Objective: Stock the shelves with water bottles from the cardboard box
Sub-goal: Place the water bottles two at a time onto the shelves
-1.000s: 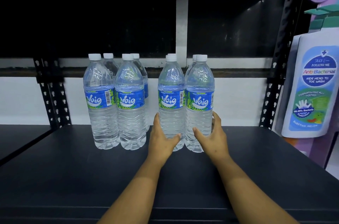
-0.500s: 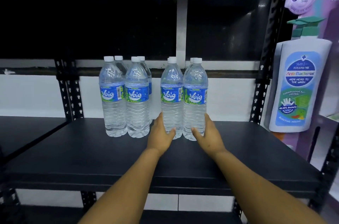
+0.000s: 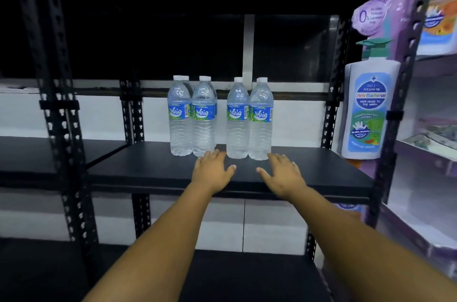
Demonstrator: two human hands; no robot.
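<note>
Four front Vaig water bottles are seen upright on the black shelf [image 3: 321, 173], with more caps partly hidden behind. The left pair of bottles [image 3: 191, 116] is set just beyond and left of the left hand [image 3: 212, 170], which is held flat, fingers spread, gripping nothing. The right pair of bottles [image 3: 249, 118] is placed just beyond the gap between both hands, left of the right hand [image 3: 282, 173], likewise spread and empty. Half a second earlier this pair was clasped by both hands; now it is released and the hands are drawn back.
</note>
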